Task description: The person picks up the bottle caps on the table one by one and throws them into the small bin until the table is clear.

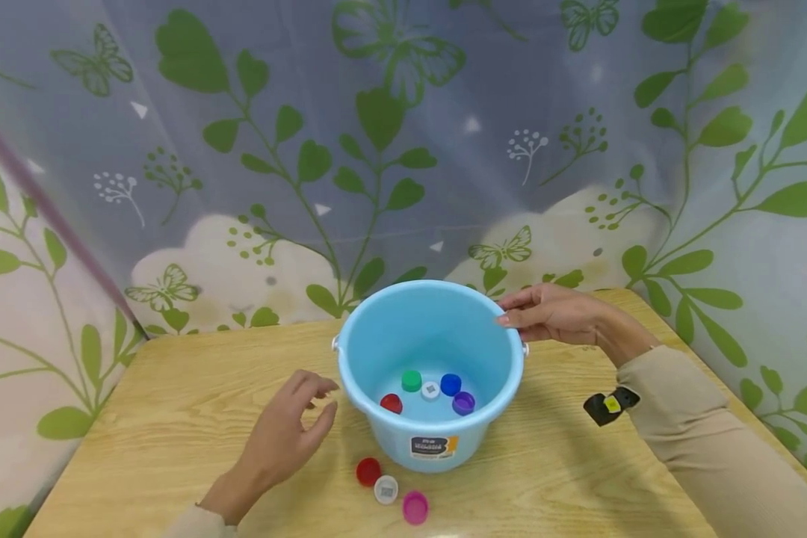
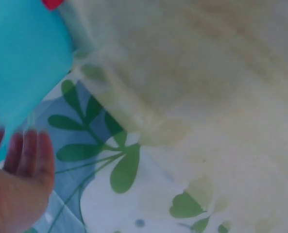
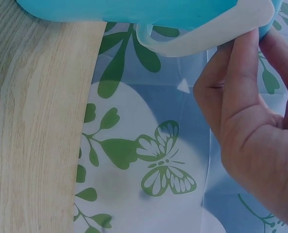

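A light blue bucket [image 1: 370, 329] stands on the wooden table. Inside it, on the bottom, lie a green bottle cap [image 1: 412, 381], a white cap [image 1: 430, 391], a blue cap [image 1: 451, 385], a purple cap [image 1: 463, 403] and a red cap [image 1: 391, 403]. My right hand [image 1: 554, 315] pinches the bucket's right rim; its fingers also show at the bucket's edge by the white handle [image 3: 207, 36] in the right wrist view. Left of the bucket, my left hand [image 1: 285, 430] hovers with loosely bent fingers and holds nothing.
In front of the bucket, a red cap [image 1: 368, 471], a white cap [image 1: 386, 489] and a pink cap [image 1: 415, 507] lie on the table [image 1: 175, 418]. A leaf-patterned curtain [image 1: 276, 149] hangs behind the table and at both sides.
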A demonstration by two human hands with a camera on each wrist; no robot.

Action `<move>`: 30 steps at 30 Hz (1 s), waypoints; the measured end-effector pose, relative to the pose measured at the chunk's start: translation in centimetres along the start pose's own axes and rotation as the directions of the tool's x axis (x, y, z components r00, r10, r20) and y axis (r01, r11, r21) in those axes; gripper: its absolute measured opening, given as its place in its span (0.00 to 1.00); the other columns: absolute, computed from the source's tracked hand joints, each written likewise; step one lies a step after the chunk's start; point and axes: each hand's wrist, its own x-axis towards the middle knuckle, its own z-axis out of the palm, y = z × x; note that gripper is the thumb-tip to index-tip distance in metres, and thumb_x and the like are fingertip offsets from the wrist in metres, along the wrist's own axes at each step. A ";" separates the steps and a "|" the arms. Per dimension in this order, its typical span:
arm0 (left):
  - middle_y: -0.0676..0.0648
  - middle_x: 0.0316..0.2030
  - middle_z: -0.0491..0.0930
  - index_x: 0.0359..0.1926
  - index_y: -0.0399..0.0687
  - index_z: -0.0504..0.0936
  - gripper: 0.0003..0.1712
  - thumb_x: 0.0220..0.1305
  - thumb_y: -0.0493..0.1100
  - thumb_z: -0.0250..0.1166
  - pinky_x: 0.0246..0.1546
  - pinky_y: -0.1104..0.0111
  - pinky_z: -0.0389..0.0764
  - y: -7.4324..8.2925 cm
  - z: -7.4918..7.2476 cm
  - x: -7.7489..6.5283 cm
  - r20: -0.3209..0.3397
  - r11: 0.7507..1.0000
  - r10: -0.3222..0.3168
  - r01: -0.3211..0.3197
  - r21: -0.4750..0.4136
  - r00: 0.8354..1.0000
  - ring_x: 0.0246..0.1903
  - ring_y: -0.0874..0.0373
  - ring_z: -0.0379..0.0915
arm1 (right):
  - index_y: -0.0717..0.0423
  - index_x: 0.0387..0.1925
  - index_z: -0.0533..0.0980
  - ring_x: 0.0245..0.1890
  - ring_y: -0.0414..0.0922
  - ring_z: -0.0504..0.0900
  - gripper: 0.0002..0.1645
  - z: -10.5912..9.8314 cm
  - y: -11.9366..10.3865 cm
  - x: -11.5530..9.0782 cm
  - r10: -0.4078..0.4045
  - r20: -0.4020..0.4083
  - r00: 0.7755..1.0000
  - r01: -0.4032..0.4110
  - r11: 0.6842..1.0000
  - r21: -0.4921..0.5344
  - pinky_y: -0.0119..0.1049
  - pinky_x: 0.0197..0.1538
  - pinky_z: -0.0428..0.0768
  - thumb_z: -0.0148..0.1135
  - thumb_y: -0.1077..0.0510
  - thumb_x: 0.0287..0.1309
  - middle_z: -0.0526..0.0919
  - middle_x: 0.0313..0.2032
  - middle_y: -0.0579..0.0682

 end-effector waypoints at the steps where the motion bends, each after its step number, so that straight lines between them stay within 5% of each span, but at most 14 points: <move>1: 0.53 0.41 0.75 0.44 0.48 0.79 0.13 0.57 0.36 0.66 0.36 0.66 0.83 0.0 0.2 -0.3 0.058 1.000 0.011 -0.011 0.003 0.998 0.41 0.60 0.74 | 0.75 0.60 0.65 0.42 0.50 0.84 0.28 0.0 0.0 0.0 -0.001 0.001 1.000 0.001 1.000 0.000 0.45 0.51 0.80 0.59 0.63 0.64 0.81 0.45 0.60; 4: 0.55 0.43 0.75 0.45 0.50 0.81 0.13 0.57 0.40 0.67 0.42 0.65 0.82 0.4 0.8 -1.2 0.234 0.998 0.055 -0.064 0.028 0.971 0.44 0.61 0.73 | 0.75 0.60 0.65 0.43 0.50 0.83 0.28 -0.1 0.0 -0.1 -0.002 0.003 1.000 0.002 1.000 0.004 0.45 0.51 0.80 0.59 0.63 0.64 0.81 0.46 0.60; 8: 0.57 0.45 0.74 0.45 0.53 0.83 0.14 0.57 0.45 0.66 0.47 0.66 0.80 1.2 1.5 -1.9 0.422 0.992 0.077 -0.110 0.054 0.904 0.46 0.62 0.71 | 0.75 0.60 0.65 0.43 0.50 0.83 0.28 -0.1 0.1 0.0 -0.004 0.007 1.000 0.004 1.000 0.013 0.45 0.51 0.79 0.59 0.63 0.64 0.81 0.46 0.60; 13: 0.56 0.48 0.74 0.47 0.58 0.83 0.17 0.55 0.47 0.65 0.51 0.65 0.77 1.9 2.0 -2.3 0.542 0.993 0.045 -0.097 0.068 0.839 0.49 0.60 0.69 | 0.75 0.60 0.65 0.43 0.50 0.83 0.27 -0.1 0.0 0.0 -0.005 0.008 1.000 0.005 1.000 0.018 0.45 0.51 0.79 0.59 0.63 0.64 0.81 0.46 0.60; 21: 0.54 0.49 0.77 0.50 0.54 0.83 0.18 0.56 0.47 0.66 0.51 0.64 0.78 2.4 2.5 -2.6 0.540 0.983 0.067 -0.148 0.108 0.839 0.49 0.59 0.73 | 0.74 0.59 0.66 0.41 0.49 0.84 0.26 0.0 0.0 0.0 0.001 0.004 1.000 -0.001 1.000 0.027 0.43 0.50 0.80 0.58 0.63 0.65 0.81 0.44 0.59; 30: 0.59 0.44 0.79 0.48 0.57 0.84 0.12 0.63 0.44 0.64 0.44 0.71 0.78 2.8 2.8 -2.3 0.573 0.961 0.181 -0.268 0.070 0.799 0.43 0.62 0.72 | 0.75 0.59 0.66 0.42 0.49 0.84 0.26 0.0 0.0 0.0 -0.001 0.012 1.000 0.001 1.000 0.018 0.44 0.50 0.80 0.58 0.63 0.64 0.81 0.45 0.60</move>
